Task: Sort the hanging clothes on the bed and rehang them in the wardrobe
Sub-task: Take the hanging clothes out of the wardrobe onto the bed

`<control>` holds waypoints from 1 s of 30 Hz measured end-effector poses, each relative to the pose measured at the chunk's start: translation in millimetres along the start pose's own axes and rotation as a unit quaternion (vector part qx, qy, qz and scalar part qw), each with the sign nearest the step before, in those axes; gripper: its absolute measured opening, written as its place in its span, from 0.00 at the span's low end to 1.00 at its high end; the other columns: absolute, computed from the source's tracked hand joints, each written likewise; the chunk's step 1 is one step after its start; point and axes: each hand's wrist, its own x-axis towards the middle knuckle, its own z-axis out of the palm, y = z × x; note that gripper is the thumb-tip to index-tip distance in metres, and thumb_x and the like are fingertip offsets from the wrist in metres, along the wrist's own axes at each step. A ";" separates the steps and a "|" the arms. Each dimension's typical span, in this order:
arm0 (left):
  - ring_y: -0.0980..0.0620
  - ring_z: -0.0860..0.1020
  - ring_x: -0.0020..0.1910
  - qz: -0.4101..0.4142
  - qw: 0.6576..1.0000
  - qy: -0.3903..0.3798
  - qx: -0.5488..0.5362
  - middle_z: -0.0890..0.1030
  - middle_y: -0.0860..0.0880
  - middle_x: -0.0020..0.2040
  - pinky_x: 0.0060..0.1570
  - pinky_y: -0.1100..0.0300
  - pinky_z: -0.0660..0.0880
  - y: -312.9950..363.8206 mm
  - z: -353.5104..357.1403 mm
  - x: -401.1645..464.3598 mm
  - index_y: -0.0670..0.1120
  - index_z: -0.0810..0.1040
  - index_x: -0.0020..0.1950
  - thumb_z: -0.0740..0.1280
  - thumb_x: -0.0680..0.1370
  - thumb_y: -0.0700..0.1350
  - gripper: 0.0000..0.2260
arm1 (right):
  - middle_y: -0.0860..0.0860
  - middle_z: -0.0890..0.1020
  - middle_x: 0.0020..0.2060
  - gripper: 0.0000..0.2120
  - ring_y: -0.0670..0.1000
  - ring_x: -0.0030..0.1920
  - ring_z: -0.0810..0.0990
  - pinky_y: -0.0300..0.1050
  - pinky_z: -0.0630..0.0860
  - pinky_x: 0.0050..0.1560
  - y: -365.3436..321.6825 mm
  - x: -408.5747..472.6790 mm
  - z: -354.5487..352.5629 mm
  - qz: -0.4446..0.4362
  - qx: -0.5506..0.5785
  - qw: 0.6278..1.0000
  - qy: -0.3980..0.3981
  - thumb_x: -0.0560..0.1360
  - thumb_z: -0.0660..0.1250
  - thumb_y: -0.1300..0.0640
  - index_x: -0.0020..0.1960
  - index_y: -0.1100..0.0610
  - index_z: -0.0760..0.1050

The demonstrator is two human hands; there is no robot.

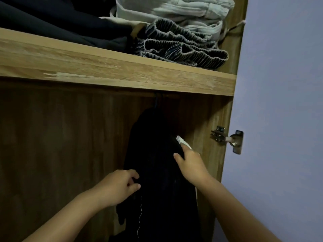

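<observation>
Wood-grain wardrobe (70, 137); shelf (122, 67) at 12 o'clock carries folded grey and dark fabrics. Black garment (157, 163) hangs at centre, soft, limp, white thread trailing. Left hand (118, 186), 7 o'clock, fingers pinching its edge. Right hand (190, 165), 4 o'clock, fingers curled gripping its side.

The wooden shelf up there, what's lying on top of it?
On the wooden shelf lie folded clothes: a dark pile at left, striped elastic-waisted garments in front, pale grey ones behind. Whatever sits deeper is covered by them.
</observation>
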 end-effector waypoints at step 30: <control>0.59 0.77 0.41 0.081 0.972 0.212 -0.055 0.78 0.57 0.45 0.36 0.72 0.69 -80.3 -47.6 61.4 0.60 0.72 0.48 0.63 0.78 0.43 0.10 | 0.59 0.82 0.49 0.37 0.56 0.44 0.82 0.42 0.78 0.35 -40.8 14.0 17.0 0.011 0.491 0.860 -0.138 0.55 0.55 0.75 0.60 0.56 0.78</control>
